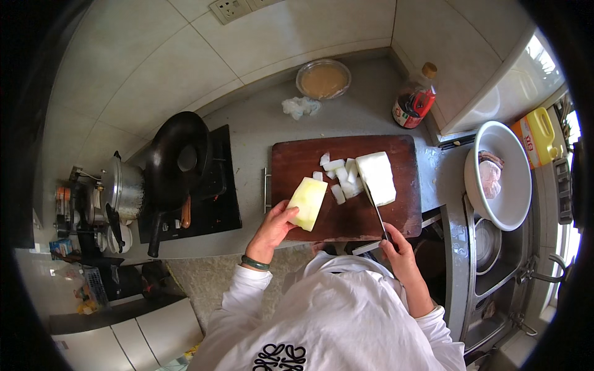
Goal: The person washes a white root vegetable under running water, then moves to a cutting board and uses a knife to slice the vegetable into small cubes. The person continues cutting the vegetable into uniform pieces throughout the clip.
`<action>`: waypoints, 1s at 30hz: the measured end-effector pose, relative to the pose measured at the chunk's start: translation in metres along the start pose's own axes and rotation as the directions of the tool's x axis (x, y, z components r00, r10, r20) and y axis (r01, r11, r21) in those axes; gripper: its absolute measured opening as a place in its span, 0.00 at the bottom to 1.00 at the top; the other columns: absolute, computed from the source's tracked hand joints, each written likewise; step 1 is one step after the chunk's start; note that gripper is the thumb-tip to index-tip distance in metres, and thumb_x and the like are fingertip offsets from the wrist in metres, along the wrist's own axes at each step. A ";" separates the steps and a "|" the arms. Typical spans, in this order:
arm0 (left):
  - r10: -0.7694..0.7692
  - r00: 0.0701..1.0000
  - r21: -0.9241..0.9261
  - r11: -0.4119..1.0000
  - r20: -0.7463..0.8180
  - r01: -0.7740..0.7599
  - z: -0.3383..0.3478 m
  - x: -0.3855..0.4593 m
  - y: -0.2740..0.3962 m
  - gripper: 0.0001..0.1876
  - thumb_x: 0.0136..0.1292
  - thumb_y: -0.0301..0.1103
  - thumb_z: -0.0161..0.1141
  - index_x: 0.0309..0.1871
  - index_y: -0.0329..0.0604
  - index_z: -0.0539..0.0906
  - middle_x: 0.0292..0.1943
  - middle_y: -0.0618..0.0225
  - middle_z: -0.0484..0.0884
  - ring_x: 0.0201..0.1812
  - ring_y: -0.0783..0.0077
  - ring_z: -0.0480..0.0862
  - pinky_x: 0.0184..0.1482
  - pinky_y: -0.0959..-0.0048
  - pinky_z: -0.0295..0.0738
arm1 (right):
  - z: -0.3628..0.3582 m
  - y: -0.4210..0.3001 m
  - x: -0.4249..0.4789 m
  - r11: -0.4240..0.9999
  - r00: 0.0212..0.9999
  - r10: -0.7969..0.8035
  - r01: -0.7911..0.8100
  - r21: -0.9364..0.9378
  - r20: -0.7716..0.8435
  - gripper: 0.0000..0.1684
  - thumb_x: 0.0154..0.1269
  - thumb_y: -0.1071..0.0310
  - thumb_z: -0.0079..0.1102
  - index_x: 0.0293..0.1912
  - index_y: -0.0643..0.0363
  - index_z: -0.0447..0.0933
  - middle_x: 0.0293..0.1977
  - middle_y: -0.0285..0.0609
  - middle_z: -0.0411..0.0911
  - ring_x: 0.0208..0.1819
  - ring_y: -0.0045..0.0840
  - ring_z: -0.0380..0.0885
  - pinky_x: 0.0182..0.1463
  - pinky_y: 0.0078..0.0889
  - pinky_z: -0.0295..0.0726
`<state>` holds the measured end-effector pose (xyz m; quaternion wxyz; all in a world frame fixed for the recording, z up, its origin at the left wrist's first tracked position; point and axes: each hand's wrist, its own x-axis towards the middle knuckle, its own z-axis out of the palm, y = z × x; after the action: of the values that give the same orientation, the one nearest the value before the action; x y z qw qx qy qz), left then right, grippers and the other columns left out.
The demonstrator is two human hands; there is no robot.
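Observation:
My left hand (274, 223) grips a thick, pale yellow-green slab of what looks like winter melon (308, 204) by its near left edge, over the left part of a reddish-brown wooden cutting board (301, 155). In my right hand (400, 252) is the handle of a kitchen knife (378, 214). Its blade, seen nearly edge-on, runs along the left side of a large white melon block (378, 178) on the board. Between the slab and the block lie several white cut chunks (342, 174), loosely heaped.
Left stands a black wok (171, 153) on a dark cooktop (222, 199), beside a metal pot (125, 185). Behind the board are a covered bowl (323, 79), a crumpled plastic bag (300, 107) and a sauce bottle (414, 103). At right, a white basin (515, 185) with meat overhangs the sink (492, 320).

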<state>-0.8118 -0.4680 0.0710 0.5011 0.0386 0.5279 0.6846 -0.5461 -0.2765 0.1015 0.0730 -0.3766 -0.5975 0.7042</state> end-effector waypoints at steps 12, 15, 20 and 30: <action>0.517 0.799 0.927 0.027 0.307 -0.373 0.013 -0.010 -0.024 0.14 0.51 0.25 0.65 0.43 0.39 0.79 0.42 0.59 0.81 0.47 0.54 0.79 0.50 0.62 0.75 | -0.004 -0.011 -0.015 0.996 0.992 0.073 -0.067 -0.066 0.104 0.23 0.68 0.74 0.54 0.62 0.59 0.69 0.30 0.29 0.71 0.29 0.11 0.66 0.33 0.15 0.69; 0.494 0.844 0.931 0.163 0.209 -0.327 0.002 -0.010 -0.038 0.16 0.50 0.26 0.66 0.44 0.39 0.79 0.44 0.58 0.80 0.49 0.53 0.77 0.52 0.61 0.73 | -0.004 -0.029 -0.019 0.975 0.969 0.004 0.051 -0.216 0.246 0.23 0.67 0.73 0.55 0.61 0.61 0.69 0.29 0.30 0.71 0.29 0.12 0.66 0.34 0.18 0.71; 0.496 0.860 0.917 0.275 0.122 -0.289 0.016 -0.008 -0.031 0.20 0.50 0.31 0.71 0.48 0.43 0.79 0.50 0.62 0.77 0.55 0.55 0.73 0.58 0.62 0.67 | 0.007 -0.031 -0.014 0.849 0.913 -0.248 0.366 -0.381 0.323 0.21 0.63 0.71 0.59 0.56 0.60 0.73 0.40 0.54 0.80 0.37 0.43 0.81 0.42 0.35 0.78; 0.640 0.761 0.981 0.190 -0.104 -0.025 0.042 0.006 -0.047 0.13 0.51 0.32 0.69 0.40 0.45 0.82 0.42 0.63 0.80 0.49 0.55 0.74 0.54 0.60 0.67 | 0.015 -0.039 0.001 0.685 0.876 -0.286 0.471 -0.556 0.389 0.21 0.61 0.66 0.60 0.55 0.54 0.75 0.37 0.49 0.80 0.32 0.44 0.80 0.35 0.40 0.80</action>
<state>-0.7601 -0.4375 0.0505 0.0477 0.2692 0.9110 0.3088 -0.5699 -0.2773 0.1356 0.0042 -0.1456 -0.8685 0.4738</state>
